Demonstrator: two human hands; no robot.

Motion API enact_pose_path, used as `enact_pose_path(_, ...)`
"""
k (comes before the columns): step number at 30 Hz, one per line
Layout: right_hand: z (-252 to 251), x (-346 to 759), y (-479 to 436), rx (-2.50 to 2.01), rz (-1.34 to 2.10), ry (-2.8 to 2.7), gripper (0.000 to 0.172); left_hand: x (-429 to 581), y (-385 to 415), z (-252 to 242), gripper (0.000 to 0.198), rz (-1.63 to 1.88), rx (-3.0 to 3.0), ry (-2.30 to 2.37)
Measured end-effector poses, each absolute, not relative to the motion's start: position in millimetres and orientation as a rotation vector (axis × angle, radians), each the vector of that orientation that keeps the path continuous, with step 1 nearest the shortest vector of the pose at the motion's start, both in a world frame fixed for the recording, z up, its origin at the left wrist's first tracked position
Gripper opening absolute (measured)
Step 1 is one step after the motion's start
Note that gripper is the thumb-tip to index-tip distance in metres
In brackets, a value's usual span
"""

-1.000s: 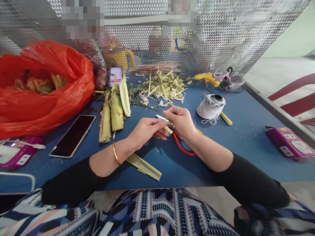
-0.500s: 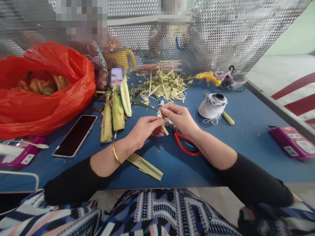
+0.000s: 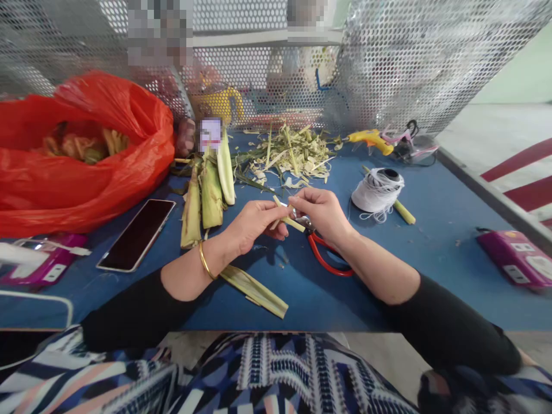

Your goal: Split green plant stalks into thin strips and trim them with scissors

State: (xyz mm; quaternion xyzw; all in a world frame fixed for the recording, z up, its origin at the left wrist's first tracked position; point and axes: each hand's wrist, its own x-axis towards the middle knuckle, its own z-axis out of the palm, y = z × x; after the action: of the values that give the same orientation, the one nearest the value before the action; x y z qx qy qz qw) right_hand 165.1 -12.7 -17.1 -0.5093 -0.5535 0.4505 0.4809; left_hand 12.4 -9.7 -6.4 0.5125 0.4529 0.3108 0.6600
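Observation:
My left hand (image 3: 259,223) pinches a pale green plant strip (image 3: 296,225) between thumb and fingers, and a second short piece seems to cross it. Close by on the right, my right hand (image 3: 321,213) has thumb and fingertips pressed together at the strip's upper end; whatever lies between them is too small to make out. Red-handled scissors (image 3: 317,253) lie on the table just below the right hand, their blades partly behind the fingers and strip. Nearer my body, a long split husk piece (image 3: 256,292) rests beside my left wrist.
Several leaf sheaths (image 3: 212,192) stand left of a heap of shavings (image 3: 297,152). White thread (image 3: 375,192) and a yellow glue gun (image 3: 371,138) lie to the right. A phone (image 3: 135,236) and a red plastic bag (image 3: 150,167) are at left. Perforated metal (image 3: 250,75) borders the back.
The strip in my left hand has turned to slope more flatly toward the right. My right fingertips have shifted slightly. The whole view has moved a little.

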Motion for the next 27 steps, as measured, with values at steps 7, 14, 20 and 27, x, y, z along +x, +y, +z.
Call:
enact_pose_path(7, -20, 169, -10, -1.38, 0.743, -1.495, 0.02, 14, -11, -10, 0.025, 0.732, 1.169, 0.999)
enact_pose_path(14, 1, 163, -33, -1.351, 0.15, -1.827, 0.022, 9, -1, -5, 0.021, 0.936, 0.956, 0.848)
enact_pose_path(20, -11, 150, -39, -1.616, -0.012, -2.064, 0.012, 17, -7, -8, 0.028, 0.97, 0.944, 0.859)
enact_pose_path(27, -15, 149, -38, -1.501, -0.243, -2.257, 0.027, 19, -9, -15, 0.025, 0.986, 0.92, 0.885)
